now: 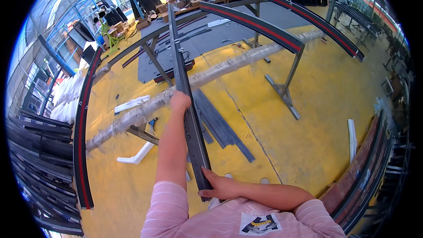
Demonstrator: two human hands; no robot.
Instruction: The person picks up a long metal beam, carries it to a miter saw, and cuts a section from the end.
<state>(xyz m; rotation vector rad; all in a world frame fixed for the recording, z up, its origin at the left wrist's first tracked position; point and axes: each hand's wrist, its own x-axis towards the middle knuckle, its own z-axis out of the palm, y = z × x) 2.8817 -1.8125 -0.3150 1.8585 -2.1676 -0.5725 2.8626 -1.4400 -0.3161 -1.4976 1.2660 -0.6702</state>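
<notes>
A long dark metal profile (188,119) stretches from close to my body away toward the back of the workspace. It lies across a rail wrapped in clear plastic (211,74). My left hand (180,101) is closed around its left edge, partway along. Close to its near end, my right hand (219,184) grips it from the right, thumb on one side and the fingers partly hidden. Another profile with a red stripe (260,26) rests on the stand to the right, its near end by the wrapped rail.
Red-striped profiles lie at the far left (81,123) and far right (326,26). Metal stand legs (286,92) reach the yellow floor. Flat dark strips (220,123) lie on it to my right. Dark profiles are stacked at left (39,163); cardboard boxes (180,0) stand behind. Someone stands at far right (342,1).
</notes>
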